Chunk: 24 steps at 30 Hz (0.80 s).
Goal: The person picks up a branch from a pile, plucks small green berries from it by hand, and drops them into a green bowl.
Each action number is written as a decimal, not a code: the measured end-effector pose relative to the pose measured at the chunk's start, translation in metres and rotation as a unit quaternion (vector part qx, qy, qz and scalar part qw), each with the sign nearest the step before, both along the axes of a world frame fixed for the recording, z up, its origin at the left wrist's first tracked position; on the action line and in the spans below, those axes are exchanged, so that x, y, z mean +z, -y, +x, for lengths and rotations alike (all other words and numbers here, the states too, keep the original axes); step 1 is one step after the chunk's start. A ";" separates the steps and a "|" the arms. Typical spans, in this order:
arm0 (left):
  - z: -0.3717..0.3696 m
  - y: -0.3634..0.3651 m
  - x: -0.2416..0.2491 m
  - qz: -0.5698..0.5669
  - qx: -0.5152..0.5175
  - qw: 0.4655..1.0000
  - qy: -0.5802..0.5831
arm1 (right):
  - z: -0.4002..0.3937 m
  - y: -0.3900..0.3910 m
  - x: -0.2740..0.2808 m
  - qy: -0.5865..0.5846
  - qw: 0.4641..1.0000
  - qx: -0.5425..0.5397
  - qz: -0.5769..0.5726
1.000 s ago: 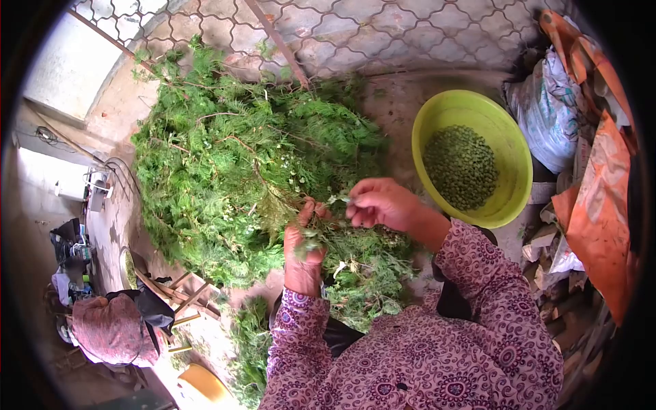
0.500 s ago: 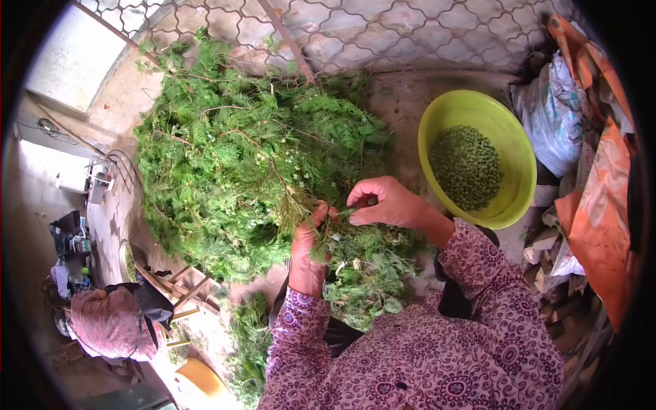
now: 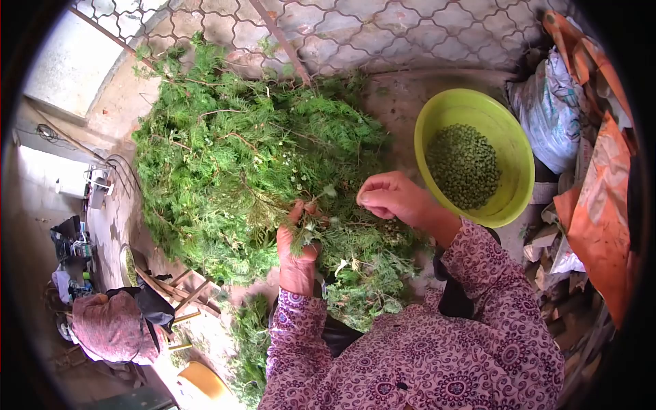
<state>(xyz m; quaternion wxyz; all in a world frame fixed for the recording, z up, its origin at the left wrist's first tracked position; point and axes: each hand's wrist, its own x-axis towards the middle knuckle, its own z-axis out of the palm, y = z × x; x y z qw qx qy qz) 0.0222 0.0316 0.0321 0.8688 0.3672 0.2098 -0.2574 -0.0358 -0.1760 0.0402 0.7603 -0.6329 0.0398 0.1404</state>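
Our right hand (image 3: pixel 389 198) has lifted, fingers pinched shut, toward the half-filled green bowl (image 3: pixel 437 116) beyond it; our left hand (image 3: pixel 297 249) grips a sprig (image 3: pixel 307 236) against the large unpicked branch pile (image 3: pixel 239 157).
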 end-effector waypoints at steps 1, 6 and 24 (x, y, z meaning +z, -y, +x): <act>0.000 0.000 0.000 -0.029 -0.015 0.999 0.027 | 0.001 0.003 -0.006 -0.034 0.994 -0.003 0.101; -0.001 0.001 -0.003 -0.074 -0.027 0.997 0.008 | -0.003 -0.005 -0.013 -0.089 0.978 0.038 0.185; -0.008 0.011 -0.007 -0.015 -0.047 0.999 -0.023 | 0.008 -0.025 -0.012 -0.034 0.972 -0.004 0.233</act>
